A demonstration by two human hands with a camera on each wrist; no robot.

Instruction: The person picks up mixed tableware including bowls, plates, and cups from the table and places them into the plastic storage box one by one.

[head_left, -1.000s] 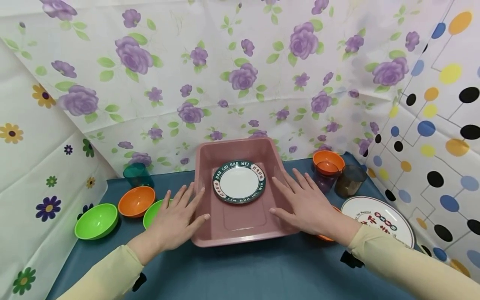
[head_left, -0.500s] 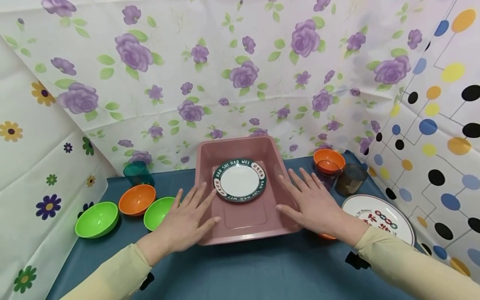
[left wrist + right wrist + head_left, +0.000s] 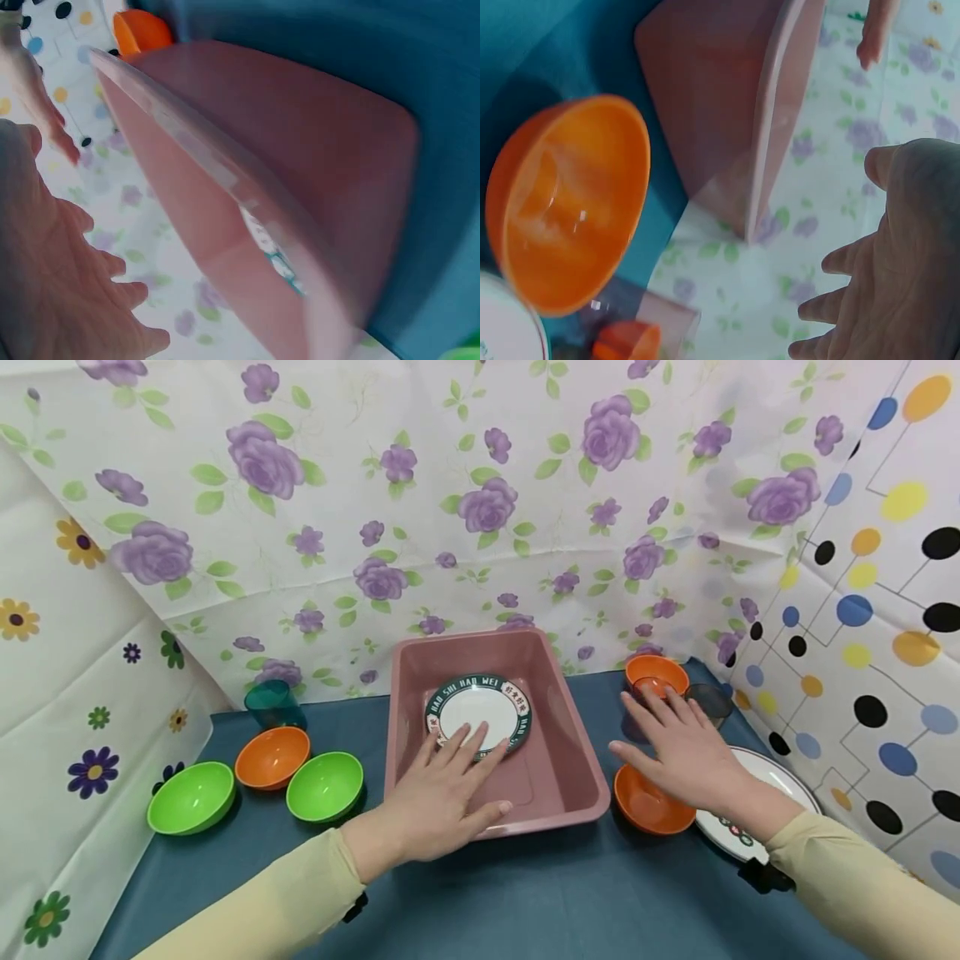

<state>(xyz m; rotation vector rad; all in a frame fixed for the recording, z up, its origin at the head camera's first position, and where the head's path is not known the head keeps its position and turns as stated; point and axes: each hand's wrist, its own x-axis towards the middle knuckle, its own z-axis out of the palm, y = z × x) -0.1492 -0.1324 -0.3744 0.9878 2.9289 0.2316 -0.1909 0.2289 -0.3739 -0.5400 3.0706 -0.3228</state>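
Observation:
A pink plastic tub (image 3: 588, 789) stands mid-table, with a white plate (image 3: 480, 706) lying inside it, its rim green and lettered. Over the tub's near left part hovers my left hand (image 3: 431, 802), fingers spread; it holds nothing and covers part of the plate from the head view. My right hand (image 3: 690, 756) is in the air right of the tub, fingers straight, above an orange bowl (image 3: 645, 806) and a larger white plate (image 3: 768, 770) that it partly hides. The right wrist view shows that orange bowl (image 3: 581, 202) on the cloth, apart from the hand.
On the left are two green bowls (image 3: 191, 797), an orange bowl (image 3: 272, 758) and a teal cup (image 3: 274, 703). Another orange bowl (image 3: 656, 668), a purplish clear cup (image 3: 632, 727) and a dark cup (image 3: 711, 700) stand back right. Patterned cloth walls (image 3: 450, 527) enclose the table.
Both hands have shifted right: the left from beside the tub to over it, the right away from the tub's right rim. The left green bowl and right orange bowl are now less covered.

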